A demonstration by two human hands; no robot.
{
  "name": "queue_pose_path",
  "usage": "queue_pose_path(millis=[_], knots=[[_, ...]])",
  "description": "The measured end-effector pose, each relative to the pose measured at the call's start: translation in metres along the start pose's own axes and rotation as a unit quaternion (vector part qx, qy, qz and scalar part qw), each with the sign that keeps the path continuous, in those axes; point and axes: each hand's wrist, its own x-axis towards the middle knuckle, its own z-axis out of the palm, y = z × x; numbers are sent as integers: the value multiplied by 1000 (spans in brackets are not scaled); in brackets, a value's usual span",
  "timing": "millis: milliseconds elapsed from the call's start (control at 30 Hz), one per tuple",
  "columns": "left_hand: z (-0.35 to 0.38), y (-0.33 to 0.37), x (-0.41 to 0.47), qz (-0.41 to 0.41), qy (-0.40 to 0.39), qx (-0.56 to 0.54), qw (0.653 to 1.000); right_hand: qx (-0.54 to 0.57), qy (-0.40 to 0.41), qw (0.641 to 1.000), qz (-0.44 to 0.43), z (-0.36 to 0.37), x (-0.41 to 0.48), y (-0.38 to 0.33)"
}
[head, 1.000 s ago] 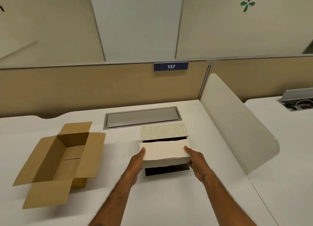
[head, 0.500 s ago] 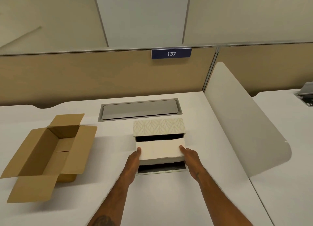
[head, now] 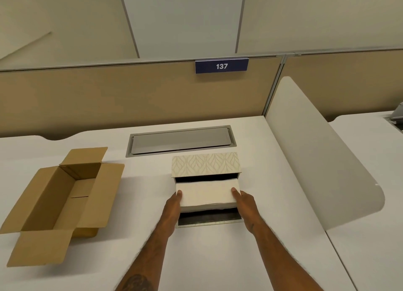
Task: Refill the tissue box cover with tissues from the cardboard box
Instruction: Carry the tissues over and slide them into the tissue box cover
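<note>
A cream stack of tissues (head: 207, 193) is held at both short ends, my left hand (head: 172, 205) on its left side and my right hand (head: 245, 203) on its right. The stack sits partway inside the tissue box cover (head: 206, 164), a cream box with a leaf pattern that lies with its opening toward me. Its dark-lined flap (head: 209, 219) lies flat on the desk under the stack. The brown cardboard box (head: 65, 199) stands at the left with all flaps open and looks empty inside.
A grey cable hatch (head: 181, 140) is set into the white desk (head: 218, 258) behind the cover. A white curved divider (head: 322, 159) rises at the right edge. A tan partition with a blue "137" sign (head: 221, 66) closes the back.
Both hands have pushed the tissue stack away from me, deeper into the cover's opening. The view has tilted down slightly.
</note>
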Motion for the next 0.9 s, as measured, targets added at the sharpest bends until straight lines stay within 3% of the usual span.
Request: queue_pose_path(millis=[300, 600, 900], knots=[[6, -1, 1, 56, 45, 89, 993, -65, 23, 997, -30, 4, -3, 0], [2, 3, 0, 18, -1, 39, 999, -108, 37, 993, -30, 7, 1, -1], [-12, 8, 1, 5, -20, -21, 1000, -52, 17, 998, -3, -1, -1, -5]])
